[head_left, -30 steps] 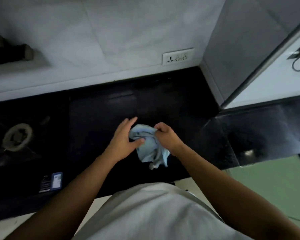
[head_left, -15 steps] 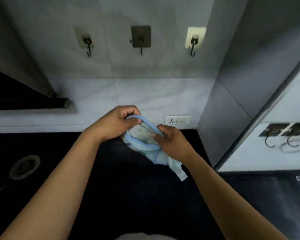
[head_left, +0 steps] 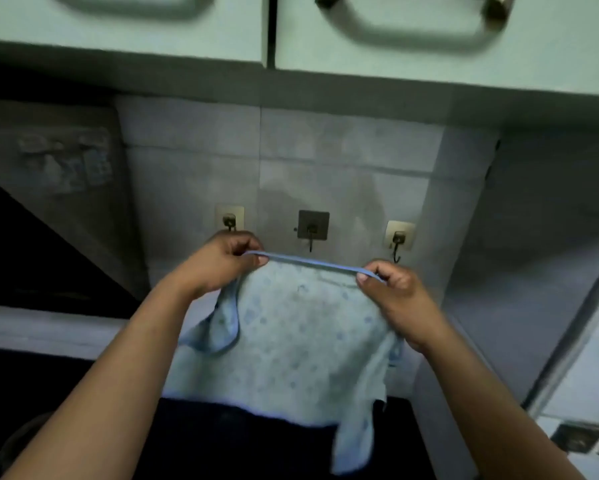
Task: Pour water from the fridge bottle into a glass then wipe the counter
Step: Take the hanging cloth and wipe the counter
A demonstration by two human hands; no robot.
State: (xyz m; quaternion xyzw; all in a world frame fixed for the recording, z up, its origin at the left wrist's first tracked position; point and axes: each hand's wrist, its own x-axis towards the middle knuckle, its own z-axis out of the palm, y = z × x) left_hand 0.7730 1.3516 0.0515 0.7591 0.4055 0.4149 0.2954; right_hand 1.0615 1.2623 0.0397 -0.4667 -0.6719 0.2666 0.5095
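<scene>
Cloth [head_left: 291, 344], pale blue with a darker bound hem, hangs spread between both hands in front of the tiled wall. The left hand [head_left: 222, 268] is closed in a pinch, thumb and forefinger nipping the hem at about ten o'clock of the cloth; the right hand [head_left: 395, 292] is closed the same way on the hem at about two o'clock, so the edge runs taut between them. A second ago the same cloth was a bunched wad held low over the dark table [head_left: 222, 445]; now it is raised and opened flat, and the view has tipped up to the wall. Just past the hem, at twelve o'clock, sits the middle hook [head_left: 312, 233], with the left hook [head_left: 229, 221] and the right hook [head_left: 398, 242] either side, all bare. That suggests the wiping is finished and the cloth is about to be hung, most likely on the middle hook. Above, two cabinet doors [head_left: 429, 39] are shut. No bottle or glass is in view, so nothing can be said of water in either.
</scene>
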